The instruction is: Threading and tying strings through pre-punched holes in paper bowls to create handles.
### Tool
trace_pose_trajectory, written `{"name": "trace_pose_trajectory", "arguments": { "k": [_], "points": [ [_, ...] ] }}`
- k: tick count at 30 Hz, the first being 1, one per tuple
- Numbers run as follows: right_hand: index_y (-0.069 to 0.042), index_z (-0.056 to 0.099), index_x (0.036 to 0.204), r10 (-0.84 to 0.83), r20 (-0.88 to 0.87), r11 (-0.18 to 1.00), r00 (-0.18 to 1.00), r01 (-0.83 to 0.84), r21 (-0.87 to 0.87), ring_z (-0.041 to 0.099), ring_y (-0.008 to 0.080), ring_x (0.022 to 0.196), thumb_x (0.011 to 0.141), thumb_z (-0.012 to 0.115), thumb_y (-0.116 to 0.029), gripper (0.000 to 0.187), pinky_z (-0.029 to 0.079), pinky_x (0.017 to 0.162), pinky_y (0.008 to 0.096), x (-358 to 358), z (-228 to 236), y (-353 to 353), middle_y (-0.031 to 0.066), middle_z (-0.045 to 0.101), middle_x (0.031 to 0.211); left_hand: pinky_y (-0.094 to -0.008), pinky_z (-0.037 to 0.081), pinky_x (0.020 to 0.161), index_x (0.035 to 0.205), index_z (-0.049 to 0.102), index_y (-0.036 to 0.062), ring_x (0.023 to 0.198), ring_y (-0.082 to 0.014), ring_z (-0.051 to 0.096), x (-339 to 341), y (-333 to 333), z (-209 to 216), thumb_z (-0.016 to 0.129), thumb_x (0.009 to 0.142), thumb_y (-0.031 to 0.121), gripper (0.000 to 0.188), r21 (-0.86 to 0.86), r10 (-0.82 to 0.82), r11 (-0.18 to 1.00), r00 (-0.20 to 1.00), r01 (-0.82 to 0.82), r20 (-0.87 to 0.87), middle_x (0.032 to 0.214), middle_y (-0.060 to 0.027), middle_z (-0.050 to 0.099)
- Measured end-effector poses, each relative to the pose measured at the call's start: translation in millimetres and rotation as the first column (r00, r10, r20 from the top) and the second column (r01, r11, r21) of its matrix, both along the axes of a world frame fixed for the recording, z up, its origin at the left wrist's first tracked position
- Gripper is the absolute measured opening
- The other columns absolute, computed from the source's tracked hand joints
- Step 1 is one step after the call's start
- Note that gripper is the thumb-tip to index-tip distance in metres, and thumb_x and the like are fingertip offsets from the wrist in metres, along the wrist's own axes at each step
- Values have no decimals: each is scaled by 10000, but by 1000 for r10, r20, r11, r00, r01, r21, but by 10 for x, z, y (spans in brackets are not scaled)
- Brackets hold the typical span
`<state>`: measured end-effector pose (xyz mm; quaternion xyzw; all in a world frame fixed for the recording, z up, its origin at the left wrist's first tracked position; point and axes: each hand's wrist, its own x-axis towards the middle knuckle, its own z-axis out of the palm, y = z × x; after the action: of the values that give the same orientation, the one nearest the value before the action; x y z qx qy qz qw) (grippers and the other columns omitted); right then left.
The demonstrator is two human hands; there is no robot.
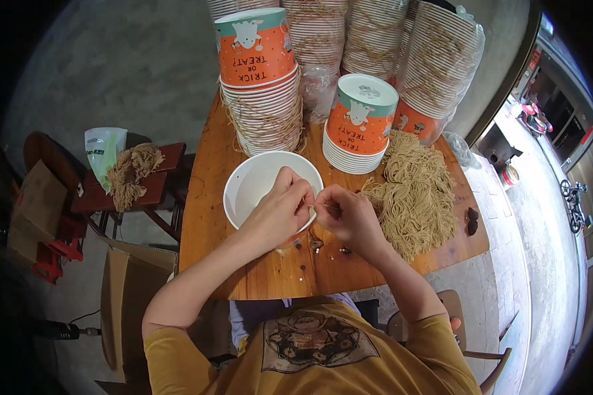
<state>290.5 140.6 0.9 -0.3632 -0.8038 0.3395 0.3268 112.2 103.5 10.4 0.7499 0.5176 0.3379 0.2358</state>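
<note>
A paper bucket (245, 176) with a white inside stands upright on the wooden table in front of me. Over its right rim my left hand (288, 197) is closed in a pinch. Close beside it, my right hand (344, 209) pinches too, just outside the rim. A thin tan cord (311, 206) shows between the two sets of fingertips; most of it is hidden by the fingers. To the right of my right hand lies a big heap of tan cords (418, 197). Behind it stands a short stack of upside-down orange and green buckets (361, 125).
A tall bucket stack (257, 85) with cords hanging from it rises at the back left. More bagged stacks (441, 59) line the table's far side. Sunglasses (472, 221) lie near the right edge. A stool (171, 161) at left bears a bag and more cords.
</note>
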Motion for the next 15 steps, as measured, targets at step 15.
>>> {"name": "trace_pose_trajectory", "arguments": {
  "k": [15],
  "points": [
    [-51,557,847,-12,-89,997,996,19,80,581,183,582,784,646,-79,113,471,567,302,1,-97,-31,61,582,699,-317,449,658,855,529,13,727,-187,564,41,-3,4,556,812,38,57,-193,143,976,961,-98,237,798,-82,589]
  ]
}}
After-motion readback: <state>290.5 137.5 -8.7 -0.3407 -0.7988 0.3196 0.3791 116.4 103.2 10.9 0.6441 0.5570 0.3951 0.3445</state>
